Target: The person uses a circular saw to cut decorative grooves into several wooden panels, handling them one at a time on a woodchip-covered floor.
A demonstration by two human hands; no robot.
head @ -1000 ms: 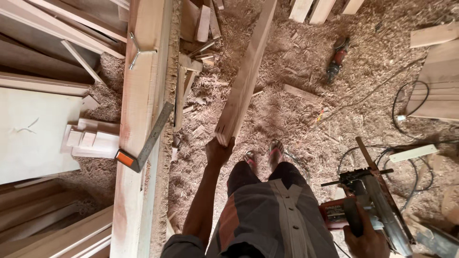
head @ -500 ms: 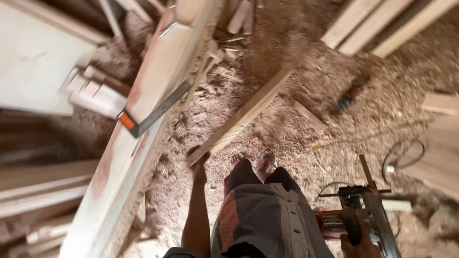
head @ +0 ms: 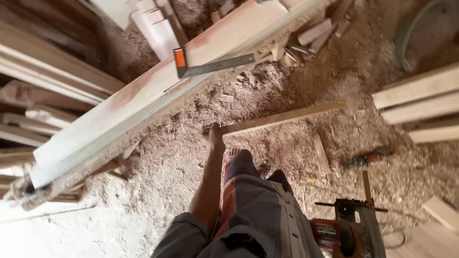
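Observation:
My left hand (head: pixel 213 135) grips the near end of a long thin wooden strip (head: pixel 287 117). The strip reaches out to the right, above the sawdust-covered floor. At the bottom edge, my right hand (head: pixel 345 248) is only partly in view and holds the handle of a red and black circular saw (head: pixel 351 224) beside my leg. My left arm stretches forward in front of my grey trousers.
A long heavy beam (head: pixel 143 100) runs diagonally on the left, with a metal square (head: pixel 215 64) with an orange end lying on it. Planks (head: pixel 48 86) are stacked at the left and boards (head: pixel 416 102) at the right. A small red tool (head: pixel 368 157) lies in the sawdust.
The strip in my left hand has swung from pointing ahead to pointing right. My view has turned, so the beam now lies more slanted. The saw stays in my right hand.

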